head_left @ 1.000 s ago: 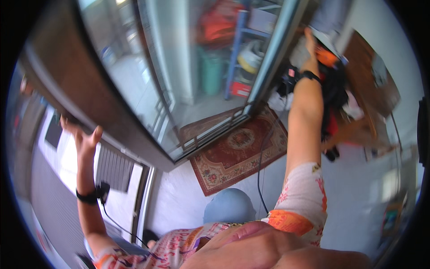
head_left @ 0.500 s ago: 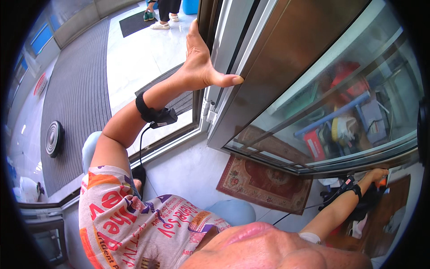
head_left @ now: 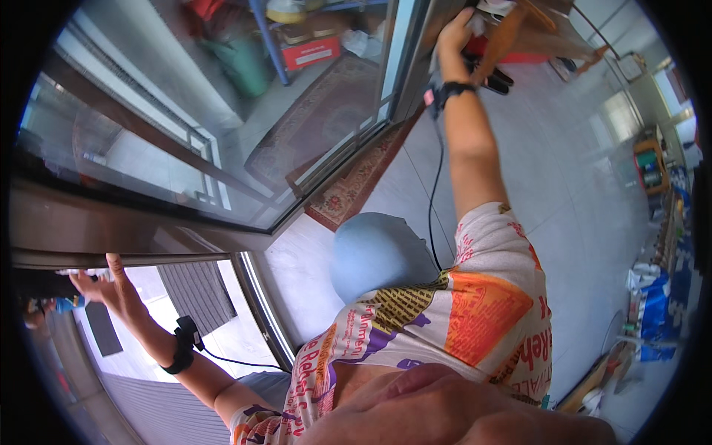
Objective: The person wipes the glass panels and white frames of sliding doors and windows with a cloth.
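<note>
A brown-framed glass door [head_left: 148,221] stands across the upper left, its pane showing a reflection or the room beyond. My left hand [head_left: 111,291] is at the lower left with fingers spread. Its thumb reaches up to the door's hinge-side edge, and the other fingers point along the dark frame. My right arm stretches to the upper right, where my right hand [head_left: 454,35] lies at the door's far edge; its fingers are partly hidden and blurred. Black straps with small cabled devices wrap both wrists.
A patterned red rug [head_left: 343,189] lies beneath the door. Beyond the right hand is a brown wooden piece of furniture [head_left: 549,37] with dark shoes beneath. Blue packages [head_left: 656,319] and other goods line the right side. A grey ribbed mat [head_left: 194,295] lies past the doorway.
The view has turned to the right, so the door now fills the upper left. Both hands remain near opposite edges of the door; my left hand's fingers are still spread.
</note>
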The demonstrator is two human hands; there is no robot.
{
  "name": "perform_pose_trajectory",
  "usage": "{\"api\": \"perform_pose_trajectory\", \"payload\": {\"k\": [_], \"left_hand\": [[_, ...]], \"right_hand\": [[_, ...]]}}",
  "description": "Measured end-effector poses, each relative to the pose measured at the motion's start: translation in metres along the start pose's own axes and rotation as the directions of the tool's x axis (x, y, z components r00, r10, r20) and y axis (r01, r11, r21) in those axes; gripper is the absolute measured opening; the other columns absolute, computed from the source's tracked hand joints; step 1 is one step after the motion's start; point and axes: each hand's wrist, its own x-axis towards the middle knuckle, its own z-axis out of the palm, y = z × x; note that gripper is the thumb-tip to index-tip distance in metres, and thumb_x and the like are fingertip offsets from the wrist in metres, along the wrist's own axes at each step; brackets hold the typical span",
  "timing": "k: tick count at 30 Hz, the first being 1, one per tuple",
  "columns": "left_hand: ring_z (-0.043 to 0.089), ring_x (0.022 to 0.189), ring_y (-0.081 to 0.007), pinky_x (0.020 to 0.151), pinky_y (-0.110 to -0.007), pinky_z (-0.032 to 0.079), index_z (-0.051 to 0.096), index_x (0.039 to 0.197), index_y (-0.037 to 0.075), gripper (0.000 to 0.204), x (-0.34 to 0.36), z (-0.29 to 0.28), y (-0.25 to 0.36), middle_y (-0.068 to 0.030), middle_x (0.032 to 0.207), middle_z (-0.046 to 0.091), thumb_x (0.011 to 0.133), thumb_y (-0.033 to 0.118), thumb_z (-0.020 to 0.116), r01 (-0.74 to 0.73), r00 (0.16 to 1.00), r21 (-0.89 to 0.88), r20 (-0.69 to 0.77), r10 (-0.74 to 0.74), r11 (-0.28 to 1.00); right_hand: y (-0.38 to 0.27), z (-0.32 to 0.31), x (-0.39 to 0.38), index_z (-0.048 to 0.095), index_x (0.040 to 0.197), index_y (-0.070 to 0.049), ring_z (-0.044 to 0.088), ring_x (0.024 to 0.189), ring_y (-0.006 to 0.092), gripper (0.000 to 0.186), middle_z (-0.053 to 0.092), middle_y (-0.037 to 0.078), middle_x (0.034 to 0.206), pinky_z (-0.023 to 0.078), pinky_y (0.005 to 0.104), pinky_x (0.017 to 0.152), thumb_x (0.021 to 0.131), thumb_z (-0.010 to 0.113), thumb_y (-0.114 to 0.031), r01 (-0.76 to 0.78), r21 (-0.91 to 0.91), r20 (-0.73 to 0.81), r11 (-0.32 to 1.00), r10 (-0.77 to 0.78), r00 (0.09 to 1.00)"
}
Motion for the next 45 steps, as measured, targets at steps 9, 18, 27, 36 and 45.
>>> {"api": "perform_pose_trajectory", "payload": {"k": [9, 18, 27, 36, 45], "left_hand": [[0.062, 0.082, -0.0252, 0.075, -0.035, 0.05, 0.059, 0.11, -0.005, 0.027, -0.148, 0.016, 0.093, -0.0183, 0.095, 0.062, 0.086, 0.006, 0.054, -0.331, 0.672, -0.765, 0.22, 0.708, 0.552], [0.059, 0.115, -0.0388, 0.099, -0.045, 0.051, 0.054, 0.117, -0.007, 0.034, -0.315, 0.193, -0.02, -0.0269, 0.13, 0.056, 0.09, 0.011, 0.061, 0.942, -0.273, 0.259, 0.961, 0.04, 0.212], [0.057, 0.113, -0.0395, 0.107, -0.055, 0.044, 0.058, 0.102, -0.009, 0.021, -0.355, 0.273, -0.026, -0.0259, 0.115, 0.062, 0.083, 0.0, 0.054, 0.812, -0.214, 0.169, 0.977, -0.016, -0.559], [0.056, 0.123, -0.0364, 0.111, -0.05, 0.042, 0.069, 0.099, -0.004, 0.042, -0.384, 0.276, -0.02, -0.0214, 0.119, 0.064, 0.063, -0.009, 0.05, 0.61, -0.247, 0.099, 0.966, -0.07, -0.786], [0.058, 0.117, -0.0334, 0.115, -0.053, 0.034, 0.068, 0.092, -0.004, 0.037, -0.368, 0.266, -0.024, -0.0183, 0.111, 0.067, 0.061, -0.009, 0.047, 0.482, -0.178, 0.085, 0.984, -0.003, -0.872]], "right_hand": [[0.075, -0.083, -0.06, 0.063, 0.088, 0.012, 0.061, 0.081, 0.038, 0.076, 0.069, 0.023, 0.087, 0.045, 0.0465, 0.08, 0.101, 0.04, -0.06, -0.176, 0.068, -0.048, 0.982, 0.18, 0.983], [0.133, -0.14, -0.117, 0.068, 0.103, 0.011, 0.066, 0.096, 0.0379, 0.068, 0.071, 0.026, 0.102, 0.048, 0.0425, 0.087, 0.099, 0.047, -0.054, -0.39, 0.105, -0.156, 0.915, 0.403, 0.902], [0.176, -0.157, -0.153, 0.051, 0.136, 0.002, 0.049, 0.125, 0.025, 0.072, 0.052, 0.012, 0.14, 0.037, 0.0369, 0.108, 0.101, 0.042, -0.06, -0.753, 0.283, -0.093, 0.594, 0.798, 0.595], [0.085, -0.16, -0.169, 0.031, 0.155, -0.008, 0.036, 0.141, 0.0215, 0.063, 0.038, 0.005, 0.156, 0.023, 0.0361, 0.118, 0.106, 0.039, -0.046, -0.416, 0.618, 0.068, 0.667, 0.482, 0.874], [0.086, -0.156, -0.273, 0.025, 0.155, -0.002, 0.038, 0.14, 0.0304, 0.062, 0.042, 0.018, 0.151, 0.03, 0.0386, 0.116, 0.1, 0.05, -0.014, -0.211, 0.077, 0.043, 0.974, 0.208, 0.977]]}}
